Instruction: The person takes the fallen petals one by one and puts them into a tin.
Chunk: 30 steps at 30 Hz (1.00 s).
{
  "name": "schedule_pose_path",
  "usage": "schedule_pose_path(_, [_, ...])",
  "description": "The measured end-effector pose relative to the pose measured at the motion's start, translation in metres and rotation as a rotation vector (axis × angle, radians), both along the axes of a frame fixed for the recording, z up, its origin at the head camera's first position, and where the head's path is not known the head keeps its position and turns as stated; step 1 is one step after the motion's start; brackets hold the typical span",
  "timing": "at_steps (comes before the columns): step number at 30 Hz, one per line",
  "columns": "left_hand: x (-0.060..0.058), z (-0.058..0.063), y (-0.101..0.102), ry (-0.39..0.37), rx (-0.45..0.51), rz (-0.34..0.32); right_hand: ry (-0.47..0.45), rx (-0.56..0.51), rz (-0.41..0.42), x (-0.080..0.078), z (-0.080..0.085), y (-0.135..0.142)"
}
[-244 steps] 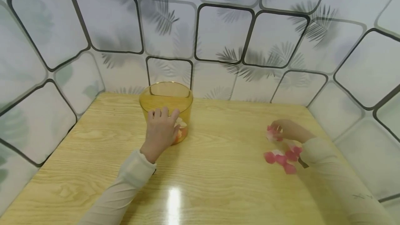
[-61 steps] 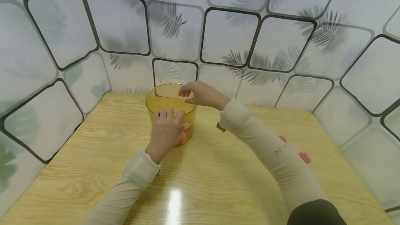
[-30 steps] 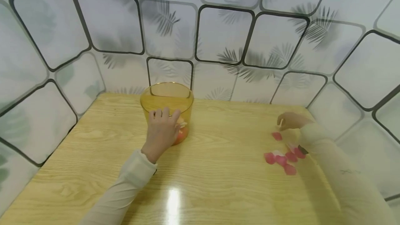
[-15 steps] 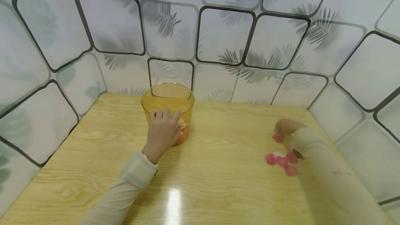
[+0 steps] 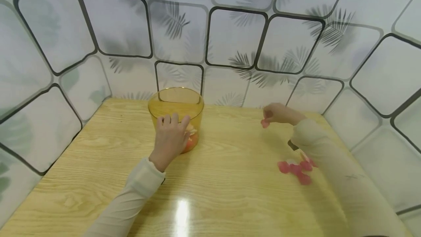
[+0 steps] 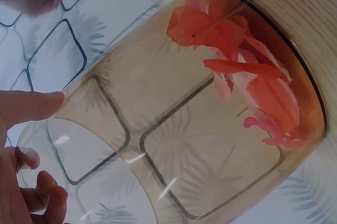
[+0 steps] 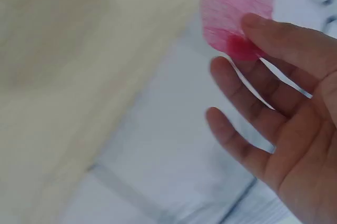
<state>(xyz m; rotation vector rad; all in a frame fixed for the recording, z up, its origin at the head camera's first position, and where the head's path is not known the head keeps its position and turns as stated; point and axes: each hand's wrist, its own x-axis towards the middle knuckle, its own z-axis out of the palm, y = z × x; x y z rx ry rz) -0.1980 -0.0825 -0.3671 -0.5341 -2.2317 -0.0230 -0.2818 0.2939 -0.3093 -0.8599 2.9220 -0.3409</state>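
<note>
A clear amber bucket (image 5: 196,118) stands upright on the table at centre left, with orange-pink petals (image 6: 268,95) lying at its bottom. My left hand (image 5: 169,140) grips its near rim; in the left wrist view the thumb (image 6: 31,105) lies along the wall and the other fingers curl at the mouth. Off to the right, my right hand (image 5: 279,113) is raised above the table, pinching one pink petal (image 7: 226,16) between thumb and fingertips. Below that hand, several pink petals (image 5: 304,178) lie in a loose cluster, partly behind the right sleeve.
The wooden table (image 5: 230,200) meets a patterned wall covering (image 5: 236,36) at the back and on both sides. The bucket stands near the back edge. A dark wrist strap (image 5: 292,145) hangs under the right sleeve.
Two seconds ago my right hand was over the bucket's mouth. It then reached the petals at the right, took one, and has now risen leftward with it. The left hand stays on the rim.
</note>
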Motion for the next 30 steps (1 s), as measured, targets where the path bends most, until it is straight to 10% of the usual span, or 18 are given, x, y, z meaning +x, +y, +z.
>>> schedule_pose_path(16, [0.0,0.0,0.0,-0.002,0.008,-0.005,0.196,-0.211,0.224,0.002,0.057,-0.183])
schedule_pose_path(30, [0.002,0.002,0.0,-0.022,-0.014,0.013,0.176,-0.161,0.262,-0.002,0.049,-0.202])
